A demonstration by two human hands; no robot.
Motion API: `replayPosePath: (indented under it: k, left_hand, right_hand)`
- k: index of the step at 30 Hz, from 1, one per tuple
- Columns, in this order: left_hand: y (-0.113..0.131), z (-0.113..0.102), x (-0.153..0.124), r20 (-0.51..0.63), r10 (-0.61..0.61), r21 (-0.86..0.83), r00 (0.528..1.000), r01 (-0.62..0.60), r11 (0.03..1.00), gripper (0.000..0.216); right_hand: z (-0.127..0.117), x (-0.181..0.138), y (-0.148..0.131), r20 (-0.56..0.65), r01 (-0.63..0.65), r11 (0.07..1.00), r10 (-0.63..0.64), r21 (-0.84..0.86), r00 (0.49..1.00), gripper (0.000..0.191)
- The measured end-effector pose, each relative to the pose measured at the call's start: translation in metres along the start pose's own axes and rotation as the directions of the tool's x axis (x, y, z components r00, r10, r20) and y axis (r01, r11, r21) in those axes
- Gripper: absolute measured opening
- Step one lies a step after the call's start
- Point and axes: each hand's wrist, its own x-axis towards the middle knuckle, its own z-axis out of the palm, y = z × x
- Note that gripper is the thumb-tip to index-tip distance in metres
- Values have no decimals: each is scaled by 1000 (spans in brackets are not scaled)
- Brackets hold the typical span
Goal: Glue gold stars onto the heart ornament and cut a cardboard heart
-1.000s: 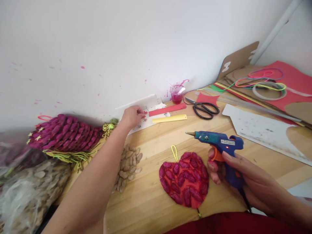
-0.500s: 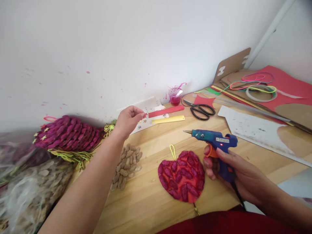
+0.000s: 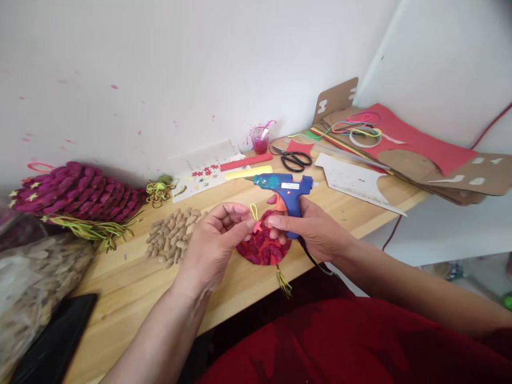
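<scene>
Head view. I checked edges and room first. The pale wooden table (image 3: 128, 288) has its near edge slanting from low left up to the right, in front of a dark red garment (image 3: 344, 341); its far side meets a white wall (image 3: 180, 64) flecked with pink. I find wood surface between the heap of tan unshelled peanuts (image 3: 172, 237) and the near edge, and another band right of the hands, bounded by a white cut-out board (image 3: 350, 184). Room on the left is limited by a clear plastic bag of peanuts (image 3: 48, 272) and a stack of magenta peanut-covered pieces (image 3: 80, 192). On the far side lie a flat red strip (image 3: 246, 162), a flat yellow strip (image 3: 248, 172) and black-handled scissors (image 3: 296, 160).

The left hand (image 3: 214, 237) has thumb and fingertips pinched on a small flat red star (image 3: 258, 226), beside a yellow cord loop (image 3: 254, 212). The right hand (image 3: 316, 226) grips a blue glue gun with an orange trigger (image 3: 288, 189), its metal nozzle pointing left. The red heart-shaped panel covered with magenta peanuts (image 3: 264, 253) lies beneath and between both hands, its upper right hidden by right-hand fingers; its yellow-green tassel (image 3: 284, 282) reaches the near edge. I cannot tell whether star and panel touch.
</scene>
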Motion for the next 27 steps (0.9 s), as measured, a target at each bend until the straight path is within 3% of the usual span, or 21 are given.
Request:
replayPosePath:
  k: [9,15,21,27]
  left_hand:
    - [-12,6,-34,105,-15,-11,994,16,1000,23]
    - [-14,0,-44,68,-5,-23,998,7,1000,24]
    - [-17,-15,-51,41,78,195,996,-85,977,29]
    - [-12,-17,-56,111,29,285,993,-60,957,20]
  right_hand:
    - [17,-24,9,69,15,998,-11,-67,998,38]
    - [26,-35,6,56,34,997,-30,-72,998,24]
    - [28,-38,6,38,72,994,-69,-83,997,17]
    - [28,-39,7,88,61,990,-50,-129,995,18]
